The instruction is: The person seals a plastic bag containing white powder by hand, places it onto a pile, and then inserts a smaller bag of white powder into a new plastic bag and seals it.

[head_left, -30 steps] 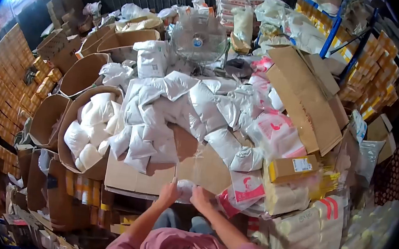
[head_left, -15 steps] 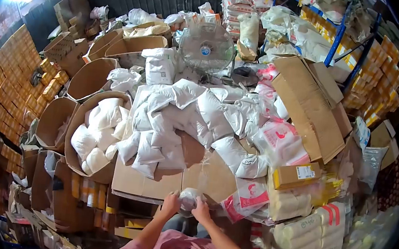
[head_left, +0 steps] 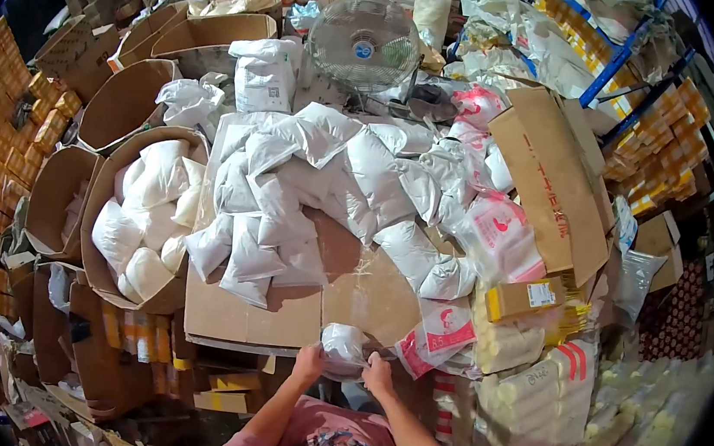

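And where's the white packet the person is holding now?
In the head view, the white packet is at lower centre, between the left hand and right hand, at the cardboard's near edge.

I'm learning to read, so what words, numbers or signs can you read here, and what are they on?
No text reads for sure.
Flat red-and-white bag: perhaps "5", too blurred.
Tall cardboard: red characters, too blurred.
Yellow-brown box: label too small.
Fan: badge too small.
Wrapped rolls: dark marks, unreadable.
White sack: print too small.
Held bag: no writing shows.
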Demonstrator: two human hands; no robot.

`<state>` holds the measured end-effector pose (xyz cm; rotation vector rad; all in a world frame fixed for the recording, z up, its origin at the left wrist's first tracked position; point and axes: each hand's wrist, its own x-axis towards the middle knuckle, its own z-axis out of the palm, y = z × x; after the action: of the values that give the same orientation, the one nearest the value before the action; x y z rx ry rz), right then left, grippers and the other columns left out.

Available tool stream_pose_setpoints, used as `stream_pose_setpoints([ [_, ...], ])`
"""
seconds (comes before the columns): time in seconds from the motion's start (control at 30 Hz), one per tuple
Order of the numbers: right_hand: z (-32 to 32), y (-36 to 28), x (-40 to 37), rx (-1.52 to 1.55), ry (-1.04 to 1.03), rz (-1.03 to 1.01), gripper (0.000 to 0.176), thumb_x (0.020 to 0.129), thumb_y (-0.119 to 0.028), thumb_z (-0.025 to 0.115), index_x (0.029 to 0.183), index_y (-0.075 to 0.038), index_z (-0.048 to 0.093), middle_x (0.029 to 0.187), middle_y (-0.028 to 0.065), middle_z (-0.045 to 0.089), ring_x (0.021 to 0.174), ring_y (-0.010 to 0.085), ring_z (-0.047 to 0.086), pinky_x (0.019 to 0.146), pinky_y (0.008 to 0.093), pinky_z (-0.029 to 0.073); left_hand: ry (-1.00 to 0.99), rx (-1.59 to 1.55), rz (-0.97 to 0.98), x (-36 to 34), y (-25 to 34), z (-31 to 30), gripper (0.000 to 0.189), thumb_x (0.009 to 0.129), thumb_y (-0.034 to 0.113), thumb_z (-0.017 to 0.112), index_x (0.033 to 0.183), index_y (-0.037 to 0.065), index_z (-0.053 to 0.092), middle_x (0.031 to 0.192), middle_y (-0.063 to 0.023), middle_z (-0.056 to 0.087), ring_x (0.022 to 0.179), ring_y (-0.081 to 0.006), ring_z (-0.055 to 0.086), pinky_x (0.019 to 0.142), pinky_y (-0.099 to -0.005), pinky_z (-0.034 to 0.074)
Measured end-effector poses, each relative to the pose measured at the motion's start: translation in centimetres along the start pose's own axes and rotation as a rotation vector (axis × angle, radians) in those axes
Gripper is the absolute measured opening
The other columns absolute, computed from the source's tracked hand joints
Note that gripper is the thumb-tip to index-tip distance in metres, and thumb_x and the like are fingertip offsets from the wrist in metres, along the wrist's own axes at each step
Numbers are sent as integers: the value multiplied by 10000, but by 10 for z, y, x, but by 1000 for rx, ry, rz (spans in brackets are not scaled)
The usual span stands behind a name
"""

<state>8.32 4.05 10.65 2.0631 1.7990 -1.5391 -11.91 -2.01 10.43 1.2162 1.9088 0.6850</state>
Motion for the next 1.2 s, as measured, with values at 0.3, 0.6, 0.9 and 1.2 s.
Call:
stream_pose_setpoints([
  [0.3,72,48,11,801,155,336,188,844,-146,632,975,-12,654,876,58,644,836,181,605,726,362,493,-39,-123,-91,9,16,-18,52,735,53,573,773,17,569,748,-242,598,771,-455,590,657,-493,458],
  [0.6,45,-28,19,-296,98,157,221,757,-92,564,852,79,667,928,345,618,945,474,607,827,513,495,-132,48,57,16,2,-32,83,778,70,549,834,25,591,784,-240,620,796,-456,594,688,-526,476],
  [0.9,-3,-59,5,-172,109,54,170,781,-74,574,871,64,618,781,266,661,729,366,682,701,442,551,-144,223,219,31,23,-60,176,813,26,484,970,10,563,905,-249,590,772,-446,606,669,-514,507],
  [1.2,1,-38,-14,-307,354,-354,138,794,-75,589,892,16,623,746,201,671,644,313,681,613,413,533,-122,217,209,26,46,-79,214,770,43,530,982,17,524,952,-219,540,739,-448,599,627,-523,516],
])
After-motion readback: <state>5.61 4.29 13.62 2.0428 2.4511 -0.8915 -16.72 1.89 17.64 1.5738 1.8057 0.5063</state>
